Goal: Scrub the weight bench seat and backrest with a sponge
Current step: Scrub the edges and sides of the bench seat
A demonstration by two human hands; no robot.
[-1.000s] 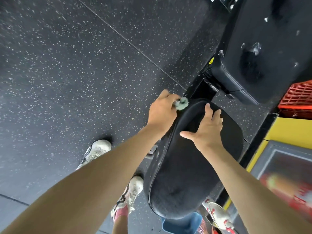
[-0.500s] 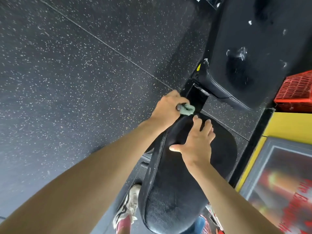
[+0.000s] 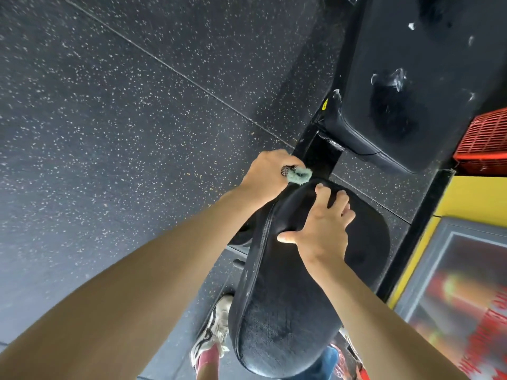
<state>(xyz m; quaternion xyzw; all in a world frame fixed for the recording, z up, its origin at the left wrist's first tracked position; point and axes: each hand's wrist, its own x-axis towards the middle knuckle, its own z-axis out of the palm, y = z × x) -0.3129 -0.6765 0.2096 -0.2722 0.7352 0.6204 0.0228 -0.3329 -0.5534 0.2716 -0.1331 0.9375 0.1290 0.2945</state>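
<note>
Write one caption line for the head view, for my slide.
Left hand rubs a green sponge on the seat edge; right hand rests flat on the pad.

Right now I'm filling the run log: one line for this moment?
step: scrubbing seat edge | left hand: grips sponge at seat far end | right hand: flat on seat | backrest: untouched

Black seat (image 3: 288, 311), green sponge (image 3: 382, 176), red basket (image 3: 485, 141), white-speckled dark floor (image 3: 109, 119)
</note>
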